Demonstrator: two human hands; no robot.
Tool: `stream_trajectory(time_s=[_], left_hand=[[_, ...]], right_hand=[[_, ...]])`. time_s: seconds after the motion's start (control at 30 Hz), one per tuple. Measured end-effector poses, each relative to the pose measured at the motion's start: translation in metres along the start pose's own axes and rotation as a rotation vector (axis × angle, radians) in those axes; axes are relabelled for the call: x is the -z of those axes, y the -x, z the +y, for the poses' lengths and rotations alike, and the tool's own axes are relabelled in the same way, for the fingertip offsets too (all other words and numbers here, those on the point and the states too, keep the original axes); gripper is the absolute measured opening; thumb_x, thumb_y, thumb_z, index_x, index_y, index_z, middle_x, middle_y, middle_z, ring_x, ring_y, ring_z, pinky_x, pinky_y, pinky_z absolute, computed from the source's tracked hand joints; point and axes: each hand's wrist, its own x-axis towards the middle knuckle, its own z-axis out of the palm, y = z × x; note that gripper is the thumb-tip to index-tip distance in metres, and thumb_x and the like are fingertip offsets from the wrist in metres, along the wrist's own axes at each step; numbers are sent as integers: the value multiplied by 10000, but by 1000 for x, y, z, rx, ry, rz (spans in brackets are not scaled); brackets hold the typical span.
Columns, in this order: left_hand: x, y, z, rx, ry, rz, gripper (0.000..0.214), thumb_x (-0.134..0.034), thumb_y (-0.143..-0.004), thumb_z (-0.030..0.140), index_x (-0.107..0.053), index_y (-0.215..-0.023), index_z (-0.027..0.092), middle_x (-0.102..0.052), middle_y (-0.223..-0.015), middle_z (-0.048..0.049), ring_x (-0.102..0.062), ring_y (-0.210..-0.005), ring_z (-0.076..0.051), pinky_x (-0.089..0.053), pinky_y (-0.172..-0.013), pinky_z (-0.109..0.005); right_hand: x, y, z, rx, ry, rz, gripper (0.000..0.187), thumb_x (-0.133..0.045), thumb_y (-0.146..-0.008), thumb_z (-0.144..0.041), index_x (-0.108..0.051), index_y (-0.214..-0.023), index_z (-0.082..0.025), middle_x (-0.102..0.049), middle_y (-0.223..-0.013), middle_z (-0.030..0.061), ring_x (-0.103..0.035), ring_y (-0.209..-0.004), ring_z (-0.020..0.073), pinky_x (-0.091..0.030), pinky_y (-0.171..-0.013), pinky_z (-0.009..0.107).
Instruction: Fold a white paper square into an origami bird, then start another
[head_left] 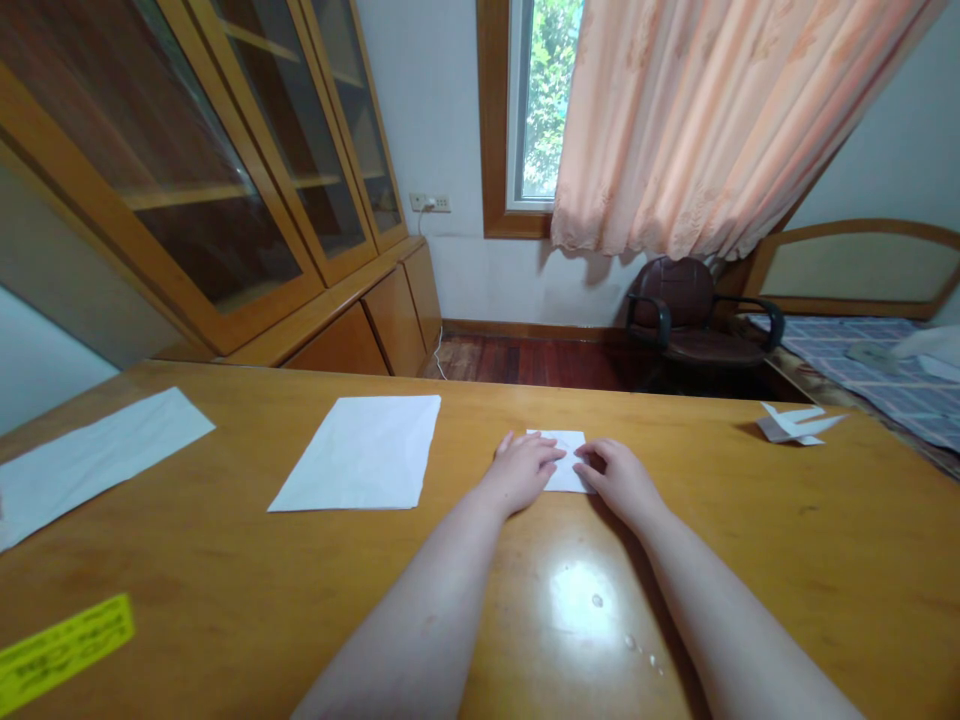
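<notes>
A small folded piece of white paper (568,481) lies on the wooden table in front of me. My left hand (523,472) rests flat over its left side, fingers stretched out and pressing it down. At the right edge, my right hand (619,478) has its thumb and fingertips bent together on the paper in a pinch. My fingers cover parts of both side edges. Far to the right stands a folded white paper shape with pointed tips (796,425), apart from both hands.
A larger white sheet (367,455) lies left of my hands, and a long white paper strip (112,455) is at the far left. A yellow label (67,650) sits at the near left. Beyond the table (360,610) are a cabinet (337,320) and an office chair (682,310).
</notes>
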Motion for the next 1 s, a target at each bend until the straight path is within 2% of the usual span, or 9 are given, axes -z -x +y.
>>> stream_trajectory(time_s=[0.2, 0.47, 0.57, 0.77, 0.9, 1.0], left_hand=[[-2, -1, -2, 8, -18, -7, 352, -427, -897, 274, -547, -1208, 386, -476, -1372, 47, -333, -1315, -195, -101, -1120, -512], [1, 1, 1, -17, -43, 56, 340, -376, -911, 309, -620, -1140, 363, -525, -1320, 34, -428, -1214, -203, -289, -1057, -413], [5, 2, 4, -9, -44, 44, 369, -375, -892, 256, -622, -1139, 375, -546, -1297, 51, -440, -1197, -199, -305, -1046, -401], [6, 1, 4, -77, 3, 30, 439, -419, -844, 179, -568, -1212, 366, -599, -1240, 56, -506, -1120, -195, -349, -1007, -377], [3, 1, 3, -102, 21, 44, 357, -444, -845, 202, -639, -1116, 329, -626, -1197, 38, -515, -1118, -196, -340, -1021, -380], [4, 2, 4, -122, 27, 39, 326, -488, -834, 219, -639, -1107, 311, -619, -1207, 25, -469, -1197, -200, -269, -1079, -409]], right_hand=[[2, 1, -3, 37, -30, -19, 161, -569, -788, -298, -710, -793, -220, -663, -913, 68, -585, -917, 221, -425, -860, 359], [-3, 1, 2, 15, 13, 22, 206, -569, -789, -294, -735, -874, -206, -671, -987, 91, -591, -961, 239, -436, -898, 384], [-3, 1, 4, 14, 42, 23, 216, -556, -793, -276, -743, -888, -222, -676, -1006, 83, -594, -970, 240, -443, -897, 388], [1, 1, 2, -11, 106, 41, 242, -532, -800, -236, -743, -917, -218, -681, -1047, 84, -597, -994, 248, -442, -916, 402], [2, 1, 1, 0, 146, 24, 257, -520, -815, -239, -737, -951, -215, -681, -1073, 82, -595, -1013, 249, -443, -922, 402], [2, 0, 1, 30, 169, -6, 265, -518, -827, -265, -725, -989, -231, -672, -1110, 72, -592, -1040, 245, -432, -939, 407]])
